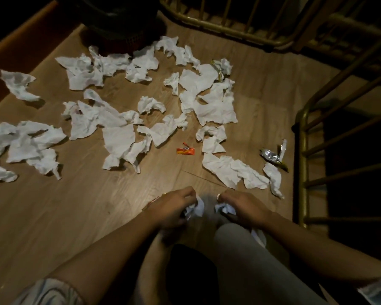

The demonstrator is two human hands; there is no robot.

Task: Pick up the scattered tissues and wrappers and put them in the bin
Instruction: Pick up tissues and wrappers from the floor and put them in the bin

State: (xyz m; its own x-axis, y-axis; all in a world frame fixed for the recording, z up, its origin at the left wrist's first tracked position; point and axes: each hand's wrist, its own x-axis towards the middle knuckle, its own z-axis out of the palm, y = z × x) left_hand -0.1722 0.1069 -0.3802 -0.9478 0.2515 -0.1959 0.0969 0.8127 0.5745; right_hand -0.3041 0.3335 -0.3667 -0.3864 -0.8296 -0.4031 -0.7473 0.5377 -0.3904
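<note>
Several crumpled white tissues [117, 137] lie scattered across the wooden floor [75, 205]. An orange wrapper [185, 150] lies near the middle, and a silver wrapper [273, 156] rests at the right. The dark bin [121, 25] stands at the far top, with tissues against its base. Low in the view, my left hand [172, 208] is shut on a crumpled tissue [195, 209], with a bit of wrapper showing at its outer edge. My right hand [243, 205] is shut on another crumpled tissue [224, 209]. Both hands are close together above my knees.
A brass-coloured metal railing [229, 25] runs along the top right, and another railing [302, 164] stands at the right edge of the floor. A wooden ledge [15, 47] borders the upper left. My legs [235, 260] fill the bottom centre.
</note>
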